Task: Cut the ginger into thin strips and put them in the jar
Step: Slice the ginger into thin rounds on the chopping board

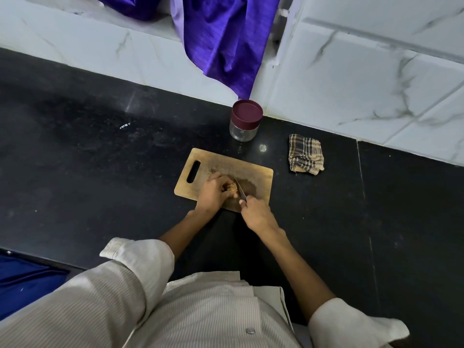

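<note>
Black countertop (100, 146): wooden cutting board (258, 177), ginger (234, 189) gripped on it by curled left hand (213, 193); knife (240, 189) clasped by right hand (256, 213); lidded jar (244, 120) set behind board.

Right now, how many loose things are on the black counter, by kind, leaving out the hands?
Cutting board: 1
Ginger piece, on the board: 1
Knife: 1
Jar, lid on: 1
Checked cloth: 1
Total: 5
The left hand holds the ginger; the right hand grips the knife.
</note>
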`<state>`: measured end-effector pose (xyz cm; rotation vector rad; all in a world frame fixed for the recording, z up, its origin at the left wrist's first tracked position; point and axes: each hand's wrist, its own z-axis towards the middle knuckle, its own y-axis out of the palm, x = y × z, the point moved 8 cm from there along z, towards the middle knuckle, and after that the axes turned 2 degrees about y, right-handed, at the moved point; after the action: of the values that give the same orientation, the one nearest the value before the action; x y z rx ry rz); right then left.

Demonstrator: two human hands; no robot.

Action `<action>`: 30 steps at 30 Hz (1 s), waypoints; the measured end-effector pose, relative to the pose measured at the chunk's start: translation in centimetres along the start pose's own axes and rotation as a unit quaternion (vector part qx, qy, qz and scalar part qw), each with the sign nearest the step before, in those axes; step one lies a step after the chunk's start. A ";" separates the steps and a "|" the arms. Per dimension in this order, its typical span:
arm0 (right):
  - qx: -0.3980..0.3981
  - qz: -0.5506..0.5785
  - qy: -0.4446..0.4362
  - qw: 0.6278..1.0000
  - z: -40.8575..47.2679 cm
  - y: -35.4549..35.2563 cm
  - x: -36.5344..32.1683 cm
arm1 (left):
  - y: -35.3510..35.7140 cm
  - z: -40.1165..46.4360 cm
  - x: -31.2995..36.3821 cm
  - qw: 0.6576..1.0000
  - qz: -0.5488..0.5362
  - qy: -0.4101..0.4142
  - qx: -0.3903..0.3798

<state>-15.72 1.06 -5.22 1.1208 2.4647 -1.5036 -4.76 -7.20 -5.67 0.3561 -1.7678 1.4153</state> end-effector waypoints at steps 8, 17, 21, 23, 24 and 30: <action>-0.002 -0.032 0.014 0.999 -0.7 1.0 0.7 | 0.3 0.0 -0.2 1.000 -0.017 -0.009 -0.006; 0.028 -0.022 0.028 0.999 -1.6 1.3 1.0 | 0.1 0.0 -0.1 1.000 -0.022 -0.004 -0.003; 0.041 0.004 0.030 0.999 -1.6 1.5 0.3 | -0.1 -0.3 0.1 1.000 -0.006 0.009 0.001; 0.043 0.016 0.038 0.998 -1.3 1.0 0.5 | -0.1 -0.5 0.1 1.000 -0.004 0.009 0.008; 0.040 0.026 0.044 0.998 -1.2 0.8 0.8 | -0.1 -0.7 0.1 1.000 -0.002 0.010 0.012; 0.019 0.117 0.043 0.992 -0.4 0.3 3.3 | 0.0 -1.2 0.2 1.000 0.003 0.002 0.026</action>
<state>-17.91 3.29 -6.51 1.4509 2.2662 -1.4694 -4.38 -6.10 -5.45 0.3761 -1.7331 1.4663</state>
